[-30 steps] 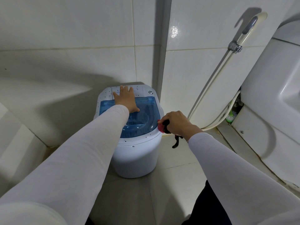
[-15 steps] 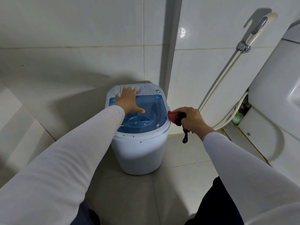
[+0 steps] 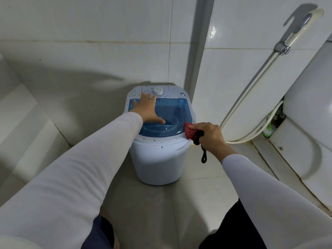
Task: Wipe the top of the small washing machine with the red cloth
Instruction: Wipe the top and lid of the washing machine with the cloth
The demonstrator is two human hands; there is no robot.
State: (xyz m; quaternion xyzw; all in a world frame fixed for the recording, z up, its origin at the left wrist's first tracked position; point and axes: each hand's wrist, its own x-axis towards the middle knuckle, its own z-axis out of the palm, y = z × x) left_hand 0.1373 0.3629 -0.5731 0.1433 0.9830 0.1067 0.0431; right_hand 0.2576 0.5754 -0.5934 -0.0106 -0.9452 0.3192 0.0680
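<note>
Fingers (image 3: 145,97) of the left hand (image 3: 146,109) lie spread flat on the washing machine (image 3: 158,155), now uncovering its dial (image 3: 158,91). Right hand (image 3: 209,135) stays clamped on the red cloth (image 3: 190,130) at the lid's right rim; open floor (image 3: 161,212) lies in front.

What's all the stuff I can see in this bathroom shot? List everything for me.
small washing machine: one, white, on the floor in the corner
lid: one, clear blue, on the machine's top
dial: one, white, at the back of the top
red cloth: one, at the machine's right rim
spray hose: one, cream, on the right wall
toilet: one, white, far right
left hand: flat on the lid
right hand: gripping the cloth
</note>
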